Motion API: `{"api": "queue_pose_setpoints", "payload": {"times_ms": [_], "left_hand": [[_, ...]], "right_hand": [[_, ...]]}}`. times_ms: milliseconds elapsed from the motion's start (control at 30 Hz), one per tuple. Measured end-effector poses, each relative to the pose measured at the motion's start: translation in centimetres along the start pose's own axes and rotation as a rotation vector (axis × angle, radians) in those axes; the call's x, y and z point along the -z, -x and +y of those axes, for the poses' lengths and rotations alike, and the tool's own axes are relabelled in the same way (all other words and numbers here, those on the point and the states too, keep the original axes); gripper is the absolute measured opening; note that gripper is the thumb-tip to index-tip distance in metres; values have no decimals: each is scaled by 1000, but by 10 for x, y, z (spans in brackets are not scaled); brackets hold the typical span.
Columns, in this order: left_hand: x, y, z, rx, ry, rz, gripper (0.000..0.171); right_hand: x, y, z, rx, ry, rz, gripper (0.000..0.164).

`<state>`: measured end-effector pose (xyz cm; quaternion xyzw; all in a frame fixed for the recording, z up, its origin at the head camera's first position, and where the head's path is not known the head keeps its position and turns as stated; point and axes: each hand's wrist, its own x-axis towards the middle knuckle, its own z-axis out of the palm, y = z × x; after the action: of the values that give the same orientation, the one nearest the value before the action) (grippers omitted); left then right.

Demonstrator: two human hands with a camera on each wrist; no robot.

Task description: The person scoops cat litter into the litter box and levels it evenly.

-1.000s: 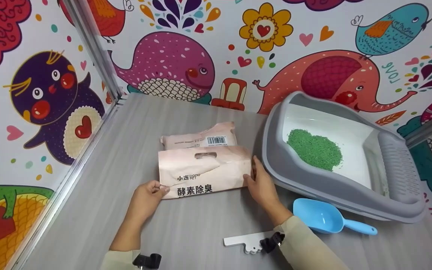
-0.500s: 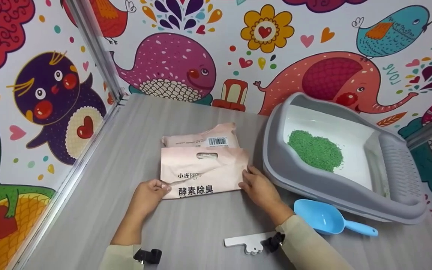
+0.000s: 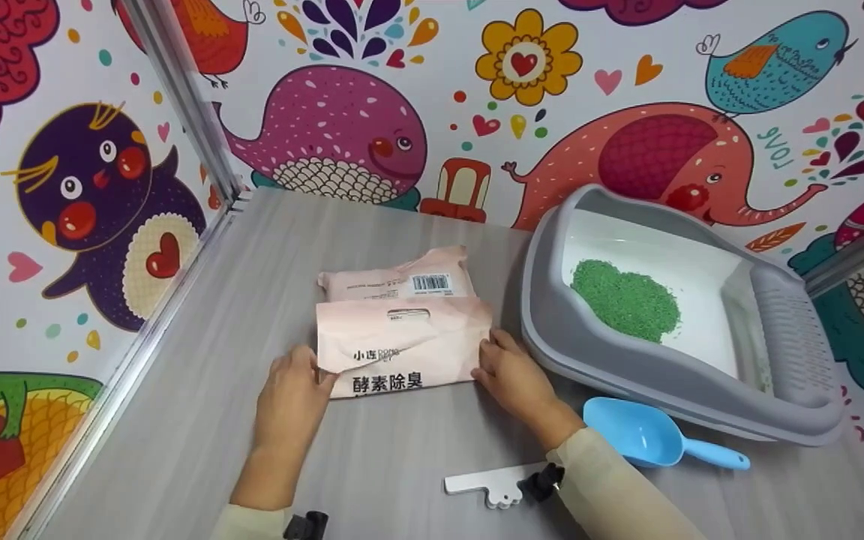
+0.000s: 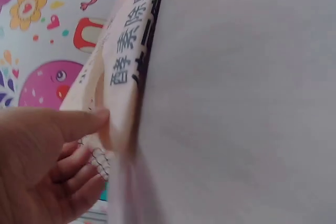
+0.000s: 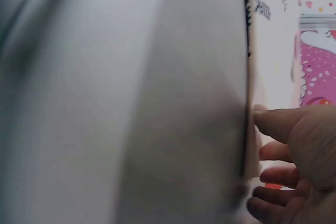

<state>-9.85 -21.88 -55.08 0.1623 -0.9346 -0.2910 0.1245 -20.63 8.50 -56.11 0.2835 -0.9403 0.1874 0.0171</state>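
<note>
A pink bag [image 3: 402, 352] with black printed lettering lies on the table, its top part folded over toward the person. The folded flap has a handle slot, and a barcode shows on the part behind it. My left hand [image 3: 289, 401] holds the near left corner; in the left wrist view the thumb [image 4: 94, 121] presses the bag's side with the other fingers curled behind. On the opposite edge my right hand [image 3: 518, 379] grips the bag, thumb in front. The right wrist view shows its fingers [image 5: 275, 153] bent along the bag's edge, the lower ones partly past its end.
A grey litter box [image 3: 552, 322] with a pile of green pellets [image 3: 623, 300] stands at the right. Before it lies a blue scoop [image 3: 642, 435]. A white bag clip [image 3: 477, 481] lies near the right sleeve. Patterned walls border the table [image 3: 199, 360].
The right hand has slid slightly down and left along the bag's right edge. The left hand has turned, its knuckles now higher at the left corner. The folded flap sits slightly lower.
</note>
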Motion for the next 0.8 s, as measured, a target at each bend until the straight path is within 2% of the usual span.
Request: {"api": "queue_pose_setpoints", "payload": {"times_ms": [67, 167, 233, 267, 333, 400, 467, 567, 667, 733, 800], "left_hand": [[2, 1, 9, -96, -74, 117, 28], [3, 0, 21, -229, -125, 269, 34], [4, 1, 29, -307, -169, 312, 43], [4, 1, 32, -350, -201, 302, 49], [4, 2, 39, -455, -259, 232, 59], [0, 3, 44, -546, -299, 101, 61], [-6, 3, 47, -599, -301, -36, 59], [-18, 2, 49, -590, -289, -206, 57], [-27, 0, 47, -562, -299, -321, 66], [-32, 0, 47, -548, -316, -370, 75], [-35, -1, 47, -541, -332, -385, 81]], "right_hand": [[1, -2, -2, 28, 4, 11, 43], [2, -5, -5, 54, 12, -14, 63], [2, -6, -7, 82, 34, -63, 69], [2, -7, -8, 98, 44, -90, 72], [2, -8, -9, 125, 66, -144, 76], [2, -10, -10, 140, 94, -187, 78], [1, -12, -11, 159, 122, -213, 78], [1, -16, -13, 203, 201, -223, 75], [0, -19, -19, 263, 304, -219, 71], [-1, -21, -23, 289, 378, -213, 68], [-3, -22, -26, 305, 435, -207, 64]]}}
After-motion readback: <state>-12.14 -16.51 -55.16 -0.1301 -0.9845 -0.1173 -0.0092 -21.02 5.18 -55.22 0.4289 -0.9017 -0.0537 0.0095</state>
